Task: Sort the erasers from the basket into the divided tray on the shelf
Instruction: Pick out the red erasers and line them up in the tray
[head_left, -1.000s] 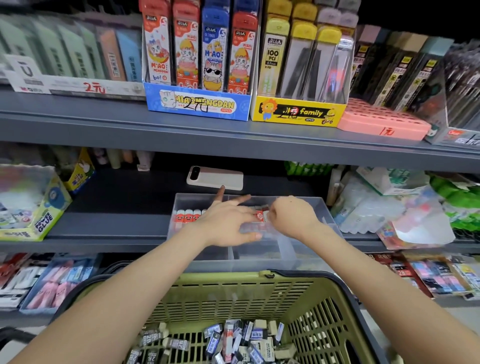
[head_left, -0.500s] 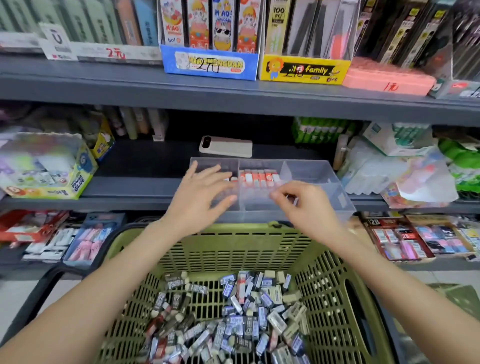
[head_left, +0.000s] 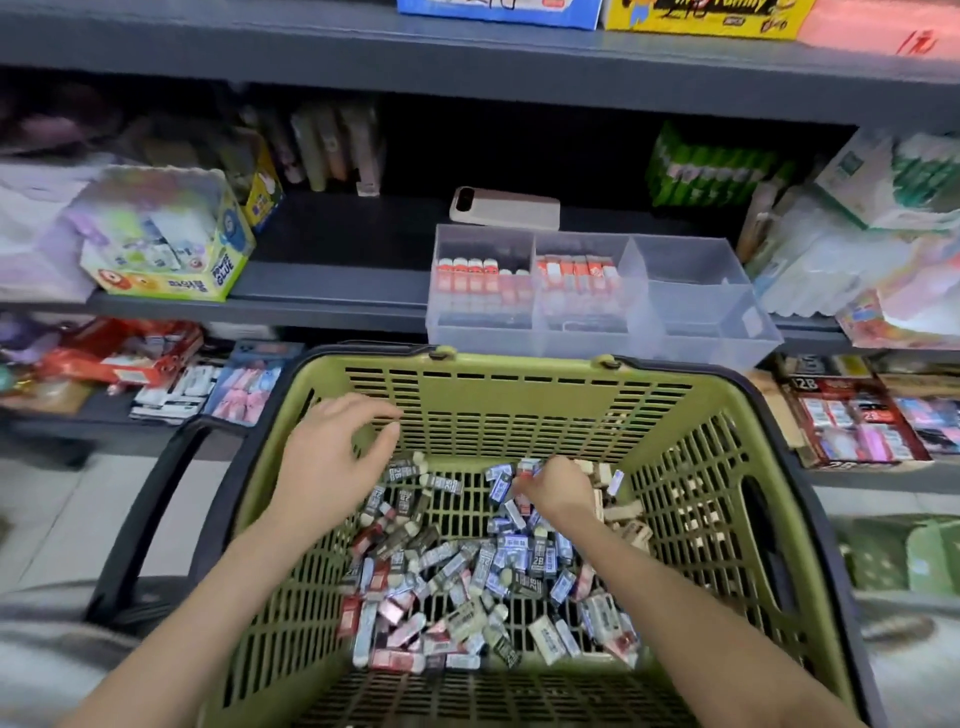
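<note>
Looking down, we see our right hand (head_left: 553, 493) pinching at erasers (head_left: 467, 582) heaped in the basket (head_left: 519, 410); our left hand (head_left: 327, 467) hovers half-spread at nine o'clock; the tray (head_left: 691, 306) waits at twelve; light, firm blocks, best gripped by their long sides.

The basket (head_left: 519, 405) sits in front of the shelf (head_left: 332, 291), below its edge, with loose erasers (head_left: 467, 582) heaped on its floor. Both hands are inside it — the left hand (head_left: 327, 467) at the far left, the right hand (head_left: 558, 491) down among the pile toward the far right. The divided tray (head_left: 691, 312) stands on the shelf just behind the basket; its left and middle compartments hold rows of erasers, though blur hides whether these stand upright. A phone (head_left: 504, 208) lies on the shelf behind the tray — a glue box (head_left: 171, 239) stands well to its left.
</note>
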